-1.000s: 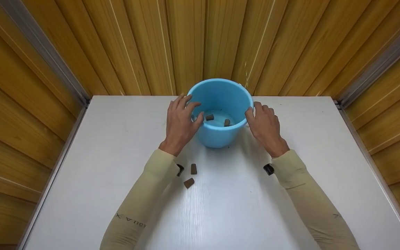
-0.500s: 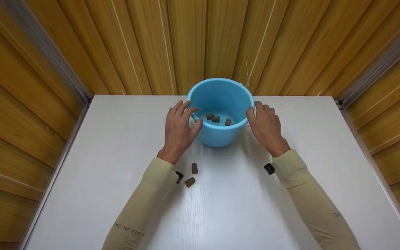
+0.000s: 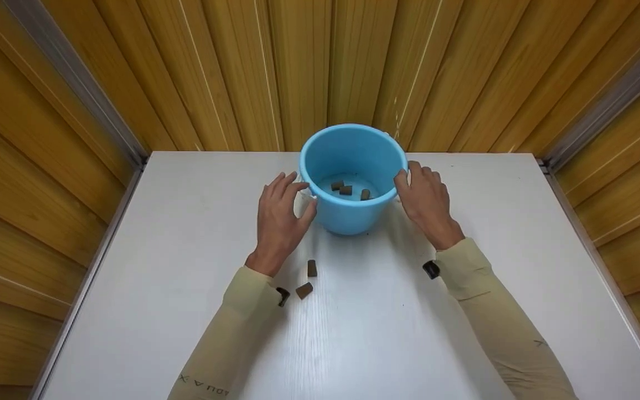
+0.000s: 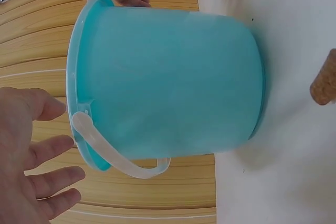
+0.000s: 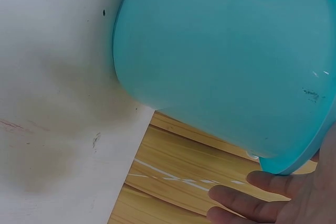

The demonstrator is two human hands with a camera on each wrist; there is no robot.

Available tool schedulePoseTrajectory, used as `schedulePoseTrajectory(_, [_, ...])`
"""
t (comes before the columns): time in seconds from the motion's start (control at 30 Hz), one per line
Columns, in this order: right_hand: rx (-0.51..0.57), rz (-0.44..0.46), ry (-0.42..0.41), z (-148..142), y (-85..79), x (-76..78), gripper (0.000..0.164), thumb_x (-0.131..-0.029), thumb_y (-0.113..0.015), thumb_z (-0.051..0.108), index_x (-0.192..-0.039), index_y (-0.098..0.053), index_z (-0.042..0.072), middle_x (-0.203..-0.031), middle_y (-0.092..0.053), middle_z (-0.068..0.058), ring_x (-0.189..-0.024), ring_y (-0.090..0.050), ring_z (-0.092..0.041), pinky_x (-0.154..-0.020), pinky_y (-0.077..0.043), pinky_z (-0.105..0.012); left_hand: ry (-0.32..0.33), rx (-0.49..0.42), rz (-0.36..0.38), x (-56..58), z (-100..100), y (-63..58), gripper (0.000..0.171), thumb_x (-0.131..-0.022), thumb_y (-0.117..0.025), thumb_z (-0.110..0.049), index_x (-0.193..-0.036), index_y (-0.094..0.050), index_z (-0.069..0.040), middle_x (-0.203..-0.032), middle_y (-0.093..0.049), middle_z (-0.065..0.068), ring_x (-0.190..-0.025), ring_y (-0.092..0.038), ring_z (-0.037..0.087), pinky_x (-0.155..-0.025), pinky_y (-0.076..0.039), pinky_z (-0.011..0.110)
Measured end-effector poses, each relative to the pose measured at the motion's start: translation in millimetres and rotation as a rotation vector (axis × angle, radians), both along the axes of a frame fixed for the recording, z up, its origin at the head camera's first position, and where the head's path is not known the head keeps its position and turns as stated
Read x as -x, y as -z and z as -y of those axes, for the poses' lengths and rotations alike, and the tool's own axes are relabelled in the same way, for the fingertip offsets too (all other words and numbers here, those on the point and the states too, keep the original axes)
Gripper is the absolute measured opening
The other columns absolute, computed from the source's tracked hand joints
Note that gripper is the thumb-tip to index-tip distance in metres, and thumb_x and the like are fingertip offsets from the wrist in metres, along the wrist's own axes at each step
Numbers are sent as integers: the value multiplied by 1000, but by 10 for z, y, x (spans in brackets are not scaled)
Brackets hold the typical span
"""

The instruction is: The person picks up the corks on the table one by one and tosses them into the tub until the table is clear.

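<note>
A light blue bucket [image 3: 348, 216] stands upright at the table's back edge, several brown corks [image 3: 345, 190] on its floor. My right hand [image 3: 425, 203] holds its right rim, thumb over the edge and fingers outside. Beside the left rim is my left hand [image 3: 281, 219], thumb and fingers spread and nothing between them. In the left wrist view, its fingertips come close to the rim near the white handle [image 4: 118, 158], which hangs down the bucket's side. Two more corks lie on the table in front: an upper one [image 3: 312, 268] and a lower one [image 3: 304, 290].
The white table [image 3: 364, 333] runs back to a wood-look panel wall [image 3: 348, 66] right behind the bucket. Similar panels with grey metal edging [image 3: 98, 111] enclose the left and right sides. Dark smudges mark the bucket's outer wall in the right wrist view.
The left hand has drawn back from over the bucket's rim, left and towards the body. Another cork has appeared inside the bucket. The right hand stays on the rim.
</note>
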State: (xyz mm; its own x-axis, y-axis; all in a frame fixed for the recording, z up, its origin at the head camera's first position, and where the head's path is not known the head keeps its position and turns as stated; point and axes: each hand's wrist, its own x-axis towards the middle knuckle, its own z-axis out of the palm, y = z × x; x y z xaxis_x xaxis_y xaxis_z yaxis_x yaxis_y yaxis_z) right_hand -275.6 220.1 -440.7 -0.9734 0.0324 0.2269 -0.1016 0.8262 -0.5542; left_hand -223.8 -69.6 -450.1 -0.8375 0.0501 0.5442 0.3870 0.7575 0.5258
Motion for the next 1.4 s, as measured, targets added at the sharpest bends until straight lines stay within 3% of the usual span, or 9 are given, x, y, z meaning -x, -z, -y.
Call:
schedulePoseTrajectory(0.2, [9,2,-2,3,-11,-2,61,-110,-33,39,-143,-56,-6,-113,-65,-27,-102,-58,-43,-86,-49,-61,-8,8,0,-117,37,94,35,-95,-81,-21,-125,-72,-6,-147,-62,17,-145,-49,37,-120,-32,63])
schedulePoseTrajectory(0.43, [7,33,8,2,-15,-1,60,-111,-34,39,-147,-53,-5,-121,-64,-28,-108,-57,-44,-91,-49,-62,-17,33,47,-238,66,236,37,-94,-82,-22,-126,-73,-6,-148,-61,16,-145,-48,37,-121,-30,62])
schedulePoseTrajectory(0.93, [-4,27,10,0,-13,4,61,-110,-33,40,-145,-54,-6,-117,-65,-28,-105,-59,-44,-88,-50,-62,-31,102,116,-497,156,499,34,-93,-82,-25,-121,-75,-7,-145,-63,16,-144,-49,37,-119,-32,64])
schedulePoseTrajectory(1.4, [-3,51,15,3,-8,16,62,-111,-31,40,-147,-51,-6,-121,-64,-29,-108,-58,-45,-91,-50,-63,78,111,130,-731,230,770,30,-91,-84,-26,-114,-77,-8,-139,-67,18,-139,-54,41,-114,-36,69])
